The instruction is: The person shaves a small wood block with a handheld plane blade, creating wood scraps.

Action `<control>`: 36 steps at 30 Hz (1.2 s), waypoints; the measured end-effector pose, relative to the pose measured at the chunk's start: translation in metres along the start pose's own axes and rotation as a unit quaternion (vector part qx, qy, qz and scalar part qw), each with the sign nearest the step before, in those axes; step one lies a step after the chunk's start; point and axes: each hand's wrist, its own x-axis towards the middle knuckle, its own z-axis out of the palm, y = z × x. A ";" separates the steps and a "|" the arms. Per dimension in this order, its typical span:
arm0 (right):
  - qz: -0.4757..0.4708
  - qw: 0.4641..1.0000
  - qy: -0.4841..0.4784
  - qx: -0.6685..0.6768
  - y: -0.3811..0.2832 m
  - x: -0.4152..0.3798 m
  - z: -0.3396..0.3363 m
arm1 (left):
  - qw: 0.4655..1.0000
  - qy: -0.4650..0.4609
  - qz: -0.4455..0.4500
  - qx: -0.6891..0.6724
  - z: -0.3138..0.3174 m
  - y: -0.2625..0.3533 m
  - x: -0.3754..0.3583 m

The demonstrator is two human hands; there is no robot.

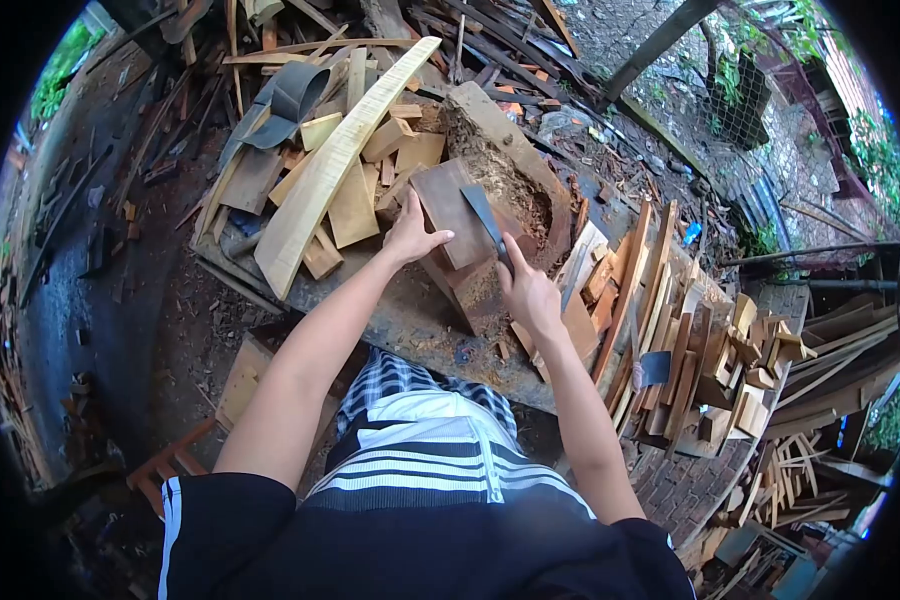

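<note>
A brown rectangular wooden block is tilted above the workbench, near a larger brown block. Along its left side, my left hand grips it with the thumb on the near face and the fingers partly hidden. My right hand is closed round the handle of a dark flat blade, the index finger stretched along it. The blade lies over the right part of the block's face; whether it touches the wood I cannot tell.
A long curved pale board and wood offcuts lie left of my hands. Behind the block is a rough slab with shavings. Strips and blocks crowd the bench's right side, with a hammer-like tool among them.
</note>
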 end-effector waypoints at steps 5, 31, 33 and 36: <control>-0.017 1.000 0.000 -0.002 0.015 -0.016 -0.004 | 1.000 0.003 0.003 -0.017 -0.002 0.005 -0.002; -0.065 0.996 0.061 -0.007 -0.015 0.047 0.008 | 1.000 0.004 -0.031 0.004 0.001 0.007 -0.003; -0.058 0.997 0.048 -0.031 -0.013 0.038 0.006 | 1.000 0.005 -0.024 0.001 0.002 0.006 -0.004; -0.063 0.998 0.019 -0.014 -0.002 -0.002 0.004 | 1.000 0.009 -0.022 -0.013 0.002 0.005 -0.004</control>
